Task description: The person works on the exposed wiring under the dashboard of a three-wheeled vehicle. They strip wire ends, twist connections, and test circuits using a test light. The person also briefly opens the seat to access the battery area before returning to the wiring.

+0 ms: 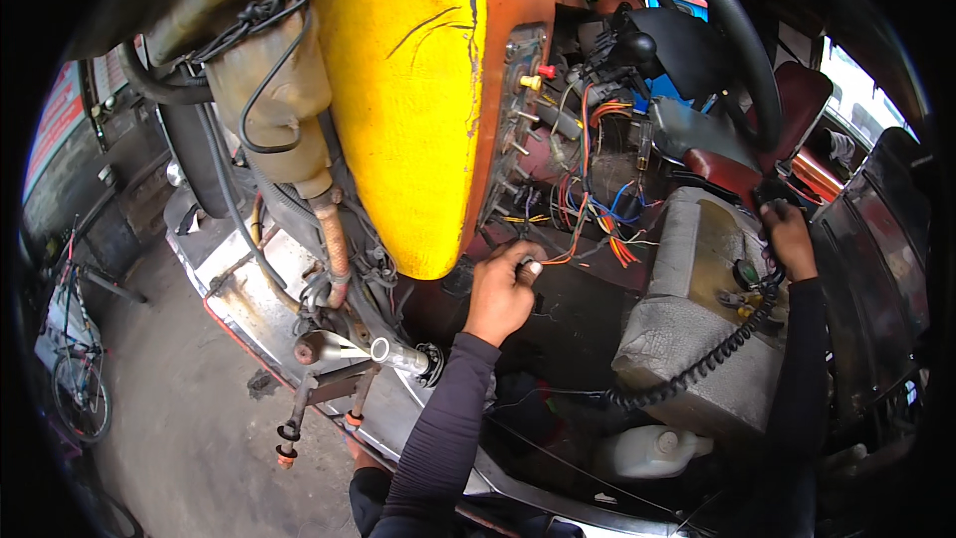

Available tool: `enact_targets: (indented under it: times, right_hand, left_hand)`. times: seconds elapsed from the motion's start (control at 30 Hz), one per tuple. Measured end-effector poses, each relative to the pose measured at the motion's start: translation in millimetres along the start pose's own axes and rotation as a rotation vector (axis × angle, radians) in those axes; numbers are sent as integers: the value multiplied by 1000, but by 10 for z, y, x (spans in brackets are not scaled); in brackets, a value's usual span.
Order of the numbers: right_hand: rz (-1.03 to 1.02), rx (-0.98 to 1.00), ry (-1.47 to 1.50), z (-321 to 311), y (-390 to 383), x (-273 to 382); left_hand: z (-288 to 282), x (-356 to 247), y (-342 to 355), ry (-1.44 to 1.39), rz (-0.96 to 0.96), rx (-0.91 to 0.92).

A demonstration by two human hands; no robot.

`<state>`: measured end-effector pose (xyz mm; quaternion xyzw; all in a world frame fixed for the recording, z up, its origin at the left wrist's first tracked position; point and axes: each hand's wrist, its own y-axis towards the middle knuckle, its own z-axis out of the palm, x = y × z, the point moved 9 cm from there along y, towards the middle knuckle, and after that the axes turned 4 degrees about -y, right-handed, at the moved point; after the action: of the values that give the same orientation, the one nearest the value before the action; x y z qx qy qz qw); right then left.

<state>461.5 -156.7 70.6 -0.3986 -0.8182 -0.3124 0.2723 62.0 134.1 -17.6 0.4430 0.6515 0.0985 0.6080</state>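
wires: plastic | yellow panel: glossy | grey box: rough | jug: smooth plastic

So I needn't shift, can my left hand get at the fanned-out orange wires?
Probably yes: the fanned-out orange wires are just right of the left hand, with nothing solid visible between.

Left hand in low beside the yellow panel, thumb and fingertips pinching thin orange wires! Across by the silver-covered box, right hand holds a dark object, coiled black cord looping below.
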Motion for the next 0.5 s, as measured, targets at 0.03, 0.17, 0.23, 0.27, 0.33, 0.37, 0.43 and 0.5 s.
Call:
enact_targets:
  times: [0.03, 0.17, 0.23, 0.27, 0.33, 0.37, 0.43, 0.5]
  right_hand:
    - [-153, -233, -308, -290, 239, -503]
    - [-119, -300, -861, -48, -8, -354]
    - [-280, -354, -902, 12, -354, 336]
    - [-333, -180, -741, 97, -474, 668]
    - [-415, 254, -340, 558, -876, 1373]
    - [-434, 503, -103, 912, -1191, 1696]
    - [-963, 498, 13, 1284, -1911, 2362]
    - [-1139, 343, -81, 1664, -2344, 2446]
  left_hand:
    - [99, -41, 36, -34, 17, 16]
    - [41, 4, 7, -10, -29, 15]
    - [18, 15, -4, 0, -29, 12]
    - [19, 21, 0, 2, -27, 12]
    - [-57, 52, -31, 21, -46, 6]
    - [-101, 68, -49, 33, -58, 4]
    - [-47, 46, -29, 57, -65, 19]
    - [54, -59, 25, -1, 18, 9]
